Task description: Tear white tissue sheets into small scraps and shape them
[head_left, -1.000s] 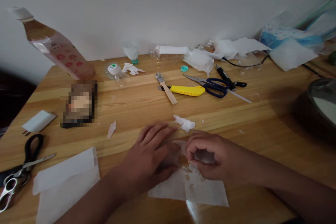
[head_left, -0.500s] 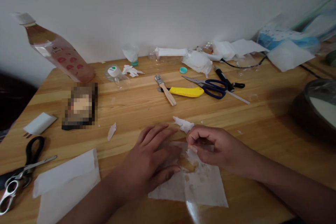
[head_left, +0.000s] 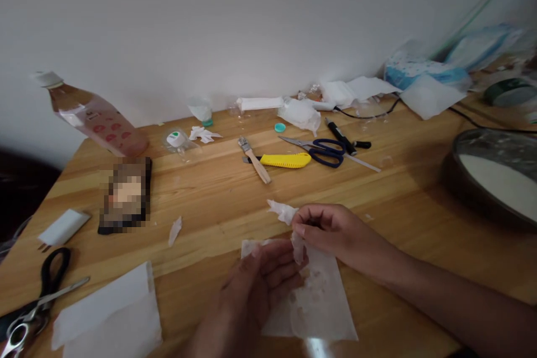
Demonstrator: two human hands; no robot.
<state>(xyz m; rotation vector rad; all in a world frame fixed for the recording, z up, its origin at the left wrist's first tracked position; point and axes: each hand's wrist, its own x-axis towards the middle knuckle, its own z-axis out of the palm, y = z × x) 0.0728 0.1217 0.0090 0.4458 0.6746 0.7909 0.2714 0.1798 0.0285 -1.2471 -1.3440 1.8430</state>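
A thin white paper sheet [head_left: 323, 307] with brown stains lies on the wooden table [head_left: 419, 224] in front of me. My left hand [head_left: 255, 291] rests on its left part with fingers stretched and slightly curled. My right hand [head_left: 331, 232] is closed in a pinch on a small torn strip of paper [head_left: 297, 249] lifted from the sheet. A crumpled white paper scrap [head_left: 280, 211] lies just beyond my right hand's fingers.
Behind lie a small brush [head_left: 254, 152], a yellow utility knife [head_left: 285, 160], blue-handled scissors [head_left: 321, 150] and a black pen [head_left: 340, 135]. A tilted bottle [head_left: 94, 120] stands far left. Black scissors [head_left: 37, 291] and white sheets [head_left: 107, 313] lie near left; a dark bowl [head_left: 490, 176] sits right.
My left hand has slid back toward me on the sheet. My right hand has lifted a pinched strip of paper up from it. The view has tilted upward.
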